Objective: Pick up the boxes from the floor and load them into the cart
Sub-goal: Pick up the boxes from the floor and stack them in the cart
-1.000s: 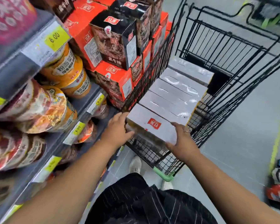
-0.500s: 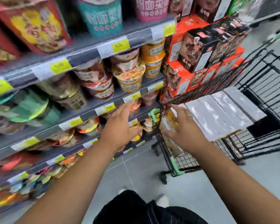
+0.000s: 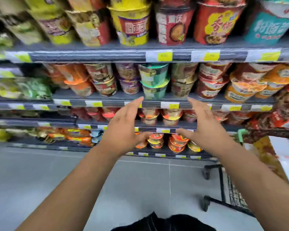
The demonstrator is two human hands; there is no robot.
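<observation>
**A:** What are the two hands doing?

**B:** The left hand [image 3: 123, 130] and right hand [image 3: 205, 129] are stretched forward side by side, with a gap between them. The palms are turned toward each other. The fingers are straight and slightly spread, the thumbs stick out below, and neither hand holds anything.

**A:** Where are the boxes?

**B:** They are to the right of the right hand, at the picture's edge. The pale tops of the boxes [image 3: 287, 147] show inside the cart [image 3: 221, 180], and they are blurred. The cart's black wire frame sits below and to the right of the right forearm. Its green corner [image 3: 241, 133] is just beside the right wrist.

**A:** What lies beyond the hands?

**B:** There are store shelves [image 3: 107, 55] with yellow price tags [image 3: 164, 56]. They are packed with stacked noodle cups [image 3: 154, 80] in red, orange, green and yellow. The fingertips reach up in front of the middle shelf edge.

**A:** And beneath them?

**B:** There is grey tiled floor [image 3: 40, 172] under both forearms. A dark striped garment [image 3: 165, 222] shows at the bottom, between the arms.
</observation>
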